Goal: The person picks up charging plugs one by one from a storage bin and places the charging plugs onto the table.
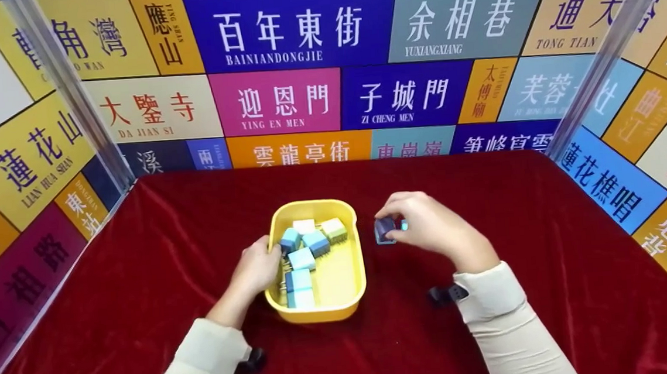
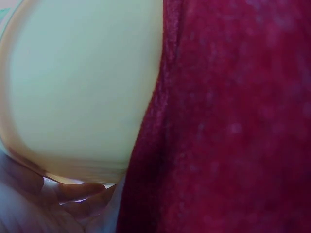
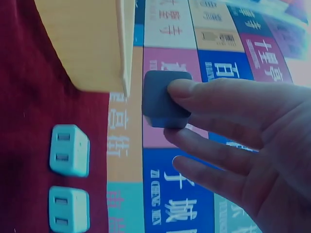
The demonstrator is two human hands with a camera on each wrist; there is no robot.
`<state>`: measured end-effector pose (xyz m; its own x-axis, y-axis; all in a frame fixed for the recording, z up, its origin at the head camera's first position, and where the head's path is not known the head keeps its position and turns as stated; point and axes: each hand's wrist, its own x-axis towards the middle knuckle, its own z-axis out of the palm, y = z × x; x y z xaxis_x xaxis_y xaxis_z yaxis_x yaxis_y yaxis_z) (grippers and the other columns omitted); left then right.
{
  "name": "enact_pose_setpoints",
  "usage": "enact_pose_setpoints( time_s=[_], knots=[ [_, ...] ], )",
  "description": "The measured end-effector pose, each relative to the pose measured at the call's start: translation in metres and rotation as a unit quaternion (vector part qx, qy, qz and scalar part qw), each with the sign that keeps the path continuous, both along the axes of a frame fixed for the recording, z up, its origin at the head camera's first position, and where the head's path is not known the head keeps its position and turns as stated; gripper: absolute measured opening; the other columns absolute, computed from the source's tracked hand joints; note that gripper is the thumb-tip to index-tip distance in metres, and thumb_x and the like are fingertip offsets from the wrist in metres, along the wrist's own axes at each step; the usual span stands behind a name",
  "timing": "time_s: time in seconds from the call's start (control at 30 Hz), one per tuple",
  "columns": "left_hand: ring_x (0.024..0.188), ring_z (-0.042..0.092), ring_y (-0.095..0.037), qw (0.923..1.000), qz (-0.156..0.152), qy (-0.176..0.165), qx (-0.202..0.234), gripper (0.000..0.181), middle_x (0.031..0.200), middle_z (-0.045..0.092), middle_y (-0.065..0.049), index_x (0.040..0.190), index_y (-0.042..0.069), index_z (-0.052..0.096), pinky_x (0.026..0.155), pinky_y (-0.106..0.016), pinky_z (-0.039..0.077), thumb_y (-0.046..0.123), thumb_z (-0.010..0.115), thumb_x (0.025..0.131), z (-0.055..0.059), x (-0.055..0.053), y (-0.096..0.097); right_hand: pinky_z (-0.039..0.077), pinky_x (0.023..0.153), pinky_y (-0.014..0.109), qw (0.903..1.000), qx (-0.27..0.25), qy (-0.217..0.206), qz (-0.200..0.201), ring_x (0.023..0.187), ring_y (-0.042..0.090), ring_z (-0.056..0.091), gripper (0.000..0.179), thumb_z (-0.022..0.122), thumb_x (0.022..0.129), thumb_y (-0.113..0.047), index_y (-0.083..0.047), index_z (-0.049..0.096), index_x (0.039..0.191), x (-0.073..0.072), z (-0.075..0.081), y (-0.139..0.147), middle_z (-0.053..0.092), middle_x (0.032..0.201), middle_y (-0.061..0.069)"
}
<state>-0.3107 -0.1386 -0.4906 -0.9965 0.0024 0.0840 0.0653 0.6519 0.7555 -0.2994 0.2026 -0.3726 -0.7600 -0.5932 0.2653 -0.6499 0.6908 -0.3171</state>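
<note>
My left hand (image 1: 258, 264) grips the left rim of a yellow plastic basin (image 1: 359, 255); in the left wrist view its fingers (image 2: 80, 191) lie against the basin's pale wall (image 2: 82, 87). Several small blocks (image 1: 301, 259) in white, pale green, light blue and dark blue lie in its left and far part. Just right of the basin, my right hand (image 1: 430, 224) pinches a dark blue rounded cube (image 3: 163, 97) between thumb and fingers, above the cloth. Two pale two-slot plug adapters (image 3: 69, 150) stand on the cloth in the right wrist view, mostly hidden behind my hand in the head view.
Dark red velvet cloth (image 1: 141, 294) covers the table. Printed sign panels (image 1: 293, 25) stand behind and at both sides. Clear upright posts (image 1: 77, 93) rise at the two far corners. Dark wrist devices (image 1: 446, 294) sit at both cuffs.
</note>
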Motion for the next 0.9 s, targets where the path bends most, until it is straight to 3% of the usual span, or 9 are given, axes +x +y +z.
enact_pose_setpoints(
  time_s=[0.13,0.27,0.3,0.33,0.5,0.53,0.57,0.9],
  knots=[
    [0.102,0.066,-0.034,1.0000,-0.002,-0.003,0.001,0.037,0.110,0.071,-0.021,0.126,-0.003,0.067,0.094,-0.050,0.055,0.023,0.048,0.107,0.010,0.007,0.003,0.058,0.093,0.045,0.9992,-0.005,-0.023,-0.032,0.101,0.029,0.069,0.027,0.085,0.086,-0.002,-0.004,0.082,0.113,-0.004,0.001,0.015,0.074,0.109,0.010],
    [0.107,0.065,-0.033,0.9997,-0.002,-0.024,0.009,0.038,0.114,0.071,-0.021,0.130,-0.004,0.065,0.099,-0.052,0.053,0.021,0.047,0.108,0.028,0.019,0.008,0.059,0.092,0.047,0.9981,-0.009,-0.030,-0.054,0.102,0.030,0.069,0.027,0.085,0.086,0.001,-0.001,0.081,0.113,-0.008,0.000,0.028,0.075,0.109,0.011],
    [0.108,0.065,-0.033,0.9996,-0.001,-0.026,0.008,0.037,0.115,0.071,-0.021,0.130,-0.004,0.065,0.100,-0.052,0.052,0.020,0.047,0.108,0.028,0.020,0.008,0.059,0.092,0.047,0.9978,-0.010,-0.032,-0.057,0.102,0.029,0.069,0.027,0.084,0.086,0.001,-0.001,0.081,0.113,-0.009,0.000,0.031,0.075,0.109,0.011],
    [0.108,0.065,-0.032,0.9998,-0.007,-0.018,0.010,0.039,0.115,0.071,-0.020,0.131,-0.002,0.065,0.100,-0.050,0.053,0.024,0.046,0.109,0.019,0.014,0.004,0.059,0.092,0.047,0.9976,-0.013,-0.033,-0.060,0.102,0.030,0.069,0.027,0.084,0.086,0.002,-0.001,0.081,0.113,-0.010,0.000,0.034,0.075,0.109,0.012],
    [0.110,0.065,-0.034,0.9998,-0.005,-0.015,0.010,0.040,0.118,0.071,-0.021,0.133,-0.003,0.065,0.102,-0.051,0.052,0.023,0.047,0.108,0.016,0.012,0.003,0.059,0.091,0.049,0.9962,-0.021,-0.038,-0.075,0.101,0.031,0.071,0.028,0.084,0.085,0.004,0.001,0.080,0.113,-0.015,-0.003,0.052,0.075,0.108,0.014],
    [0.110,0.065,-0.033,0.9998,-0.004,-0.016,0.009,0.040,0.118,0.071,-0.021,0.134,-0.003,0.065,0.102,-0.051,0.052,0.023,0.047,0.108,0.016,0.012,0.004,0.059,0.091,0.049,0.9958,-0.022,-0.041,-0.079,0.101,0.031,0.072,0.028,0.084,0.085,0.004,0.002,0.080,0.113,-0.016,-0.004,0.056,0.075,0.108,0.015],
    [0.112,0.065,-0.035,0.9997,0.004,-0.024,0.006,0.039,0.119,0.071,-0.022,0.134,-0.004,0.064,0.103,-0.052,0.051,0.020,0.047,0.108,0.026,0.019,0.008,0.059,0.091,0.051,0.9954,-0.023,-0.042,-0.082,0.101,0.032,0.072,0.028,0.084,0.085,0.004,0.003,0.080,0.113,-0.016,-0.005,0.059,0.075,0.108,0.015],
    [0.108,0.065,-0.032,0.9995,0.005,-0.030,0.008,0.039,0.117,0.071,-0.021,0.134,-0.005,0.064,0.101,-0.050,0.053,0.021,0.047,0.109,0.027,0.021,0.009,0.059,0.091,0.054,0.9896,-0.030,-0.065,-0.125,0.101,0.037,0.073,0.029,0.082,0.086,0.005,0.006,0.078,0.115,-0.021,-0.010,0.091,0.074,0.108,0.020]
  ],
)
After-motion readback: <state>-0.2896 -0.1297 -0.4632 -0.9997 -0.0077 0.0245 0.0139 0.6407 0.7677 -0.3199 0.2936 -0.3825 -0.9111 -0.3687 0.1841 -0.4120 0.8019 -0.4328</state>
